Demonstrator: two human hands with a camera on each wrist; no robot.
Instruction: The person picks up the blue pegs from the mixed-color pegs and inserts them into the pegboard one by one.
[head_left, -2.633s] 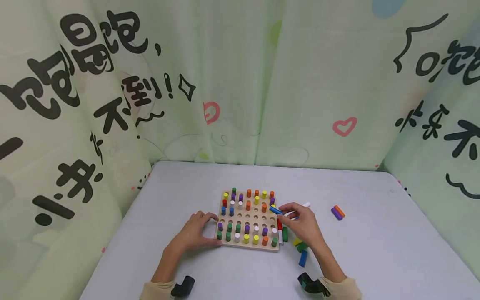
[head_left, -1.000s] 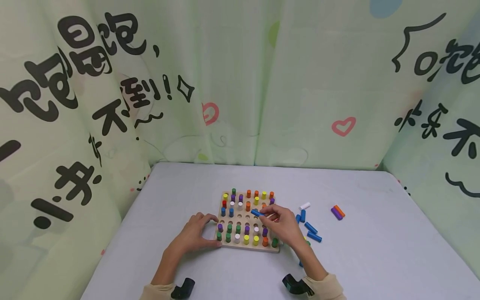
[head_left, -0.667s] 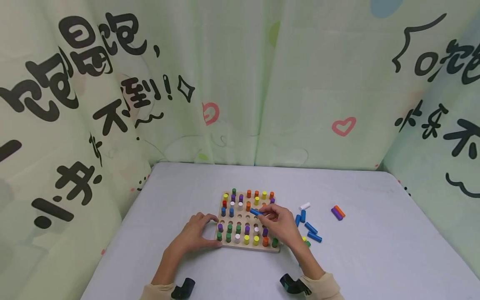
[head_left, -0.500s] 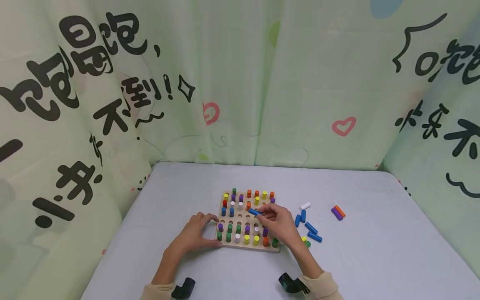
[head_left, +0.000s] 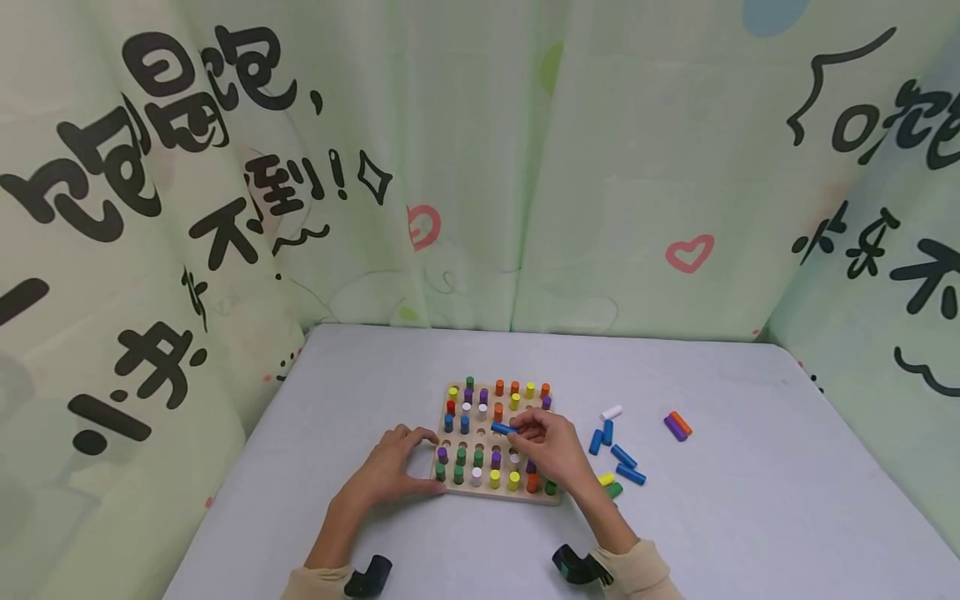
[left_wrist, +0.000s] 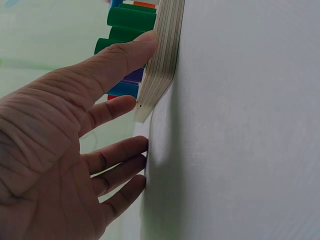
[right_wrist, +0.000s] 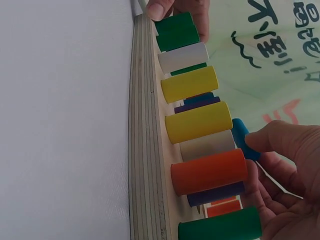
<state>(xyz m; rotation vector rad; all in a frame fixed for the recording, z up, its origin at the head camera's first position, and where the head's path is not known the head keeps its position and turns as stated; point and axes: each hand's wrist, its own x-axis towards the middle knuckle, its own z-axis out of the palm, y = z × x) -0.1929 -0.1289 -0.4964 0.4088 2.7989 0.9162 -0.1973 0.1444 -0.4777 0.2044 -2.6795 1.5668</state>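
Observation:
A wooden pegboard (head_left: 468, 442) stands on the table, with coloured pegs upright in many of its holes and a partly bare row in the middle. My left hand (head_left: 389, 467) rests at the board's left edge, thumb at the near corner and index finger farther up the side. In the left wrist view its other fingers (left_wrist: 120, 152) are loosely extended beside the board. Over the middle of the board, my right hand (head_left: 550, 446) pinches a blue peg (head_left: 502, 428) between thumb and fingers, the peg tilted nearly flat. That hand hides part of the board's right side.
Right of the board lie several loose blue pegs (head_left: 622, 456), a white peg (head_left: 611, 412), a yellow peg (head_left: 606, 480) and a green peg (head_left: 613, 490). Farther right, a purple peg (head_left: 675, 429) and an orange peg (head_left: 681, 422) lie side by side.
My right hand has brought the blue peg leftward from the board's right side to over its middle, then drifted slightly farther left. My left hand has stayed at the board's edge.

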